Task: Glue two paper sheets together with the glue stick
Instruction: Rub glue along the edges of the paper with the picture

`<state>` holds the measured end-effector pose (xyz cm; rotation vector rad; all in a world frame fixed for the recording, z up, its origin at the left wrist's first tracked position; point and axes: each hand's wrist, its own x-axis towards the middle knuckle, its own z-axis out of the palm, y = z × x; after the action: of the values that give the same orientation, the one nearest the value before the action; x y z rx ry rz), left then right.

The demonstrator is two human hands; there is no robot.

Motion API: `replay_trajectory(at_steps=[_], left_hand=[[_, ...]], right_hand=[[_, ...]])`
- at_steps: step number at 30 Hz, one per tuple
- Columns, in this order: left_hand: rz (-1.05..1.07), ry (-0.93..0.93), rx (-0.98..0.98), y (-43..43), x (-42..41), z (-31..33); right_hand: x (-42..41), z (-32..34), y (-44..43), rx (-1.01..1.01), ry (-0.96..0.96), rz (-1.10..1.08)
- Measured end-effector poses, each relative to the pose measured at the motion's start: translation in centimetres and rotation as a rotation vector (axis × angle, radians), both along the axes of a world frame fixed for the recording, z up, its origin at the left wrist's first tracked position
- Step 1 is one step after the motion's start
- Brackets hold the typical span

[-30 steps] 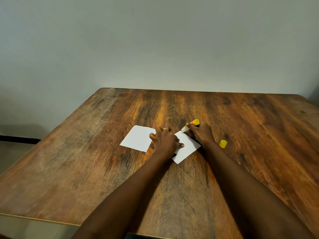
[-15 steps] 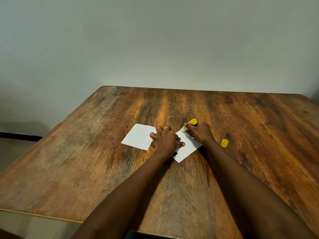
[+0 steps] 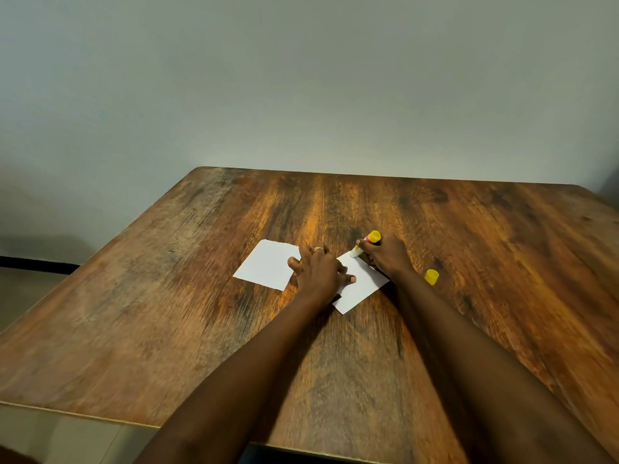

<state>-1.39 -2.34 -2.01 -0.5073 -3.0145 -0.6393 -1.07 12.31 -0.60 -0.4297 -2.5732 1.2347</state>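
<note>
Two white paper sheets lie side by side on the wooden table [image 3: 167, 329]. The left sheet [image 3: 266, 269] lies flat and mostly uncovered. My left hand [image 3: 318, 272] rests with spread fingers on the left part of the right sheet [image 3: 363, 284], its fingertips reaching the left sheet's edge. My right hand [image 3: 385, 256] grips the yellow glue stick [image 3: 368, 241], tilted, with its white tip touching the far corner of the right sheet. The glue stick's yellow cap [image 3: 431, 276] lies on the table just right of my right wrist.
A pale wall stands behind the table's far edge. The table's near edge and left edge are in view, with floor beyond on the left.
The glue stick's tip has stayed at the right sheet's far corner with only slight shifts. My left hand keeps its place on the paper.
</note>
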Motion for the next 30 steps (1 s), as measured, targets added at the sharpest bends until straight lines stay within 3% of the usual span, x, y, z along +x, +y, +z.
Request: replay_trajectory(at_steps=[30], left_hand=[[0.033,0.035,0.004,0.2,0.4,-0.3]], right_hand=[[5.5,0.8,1.9,0.061,-0.051,-0.106]])
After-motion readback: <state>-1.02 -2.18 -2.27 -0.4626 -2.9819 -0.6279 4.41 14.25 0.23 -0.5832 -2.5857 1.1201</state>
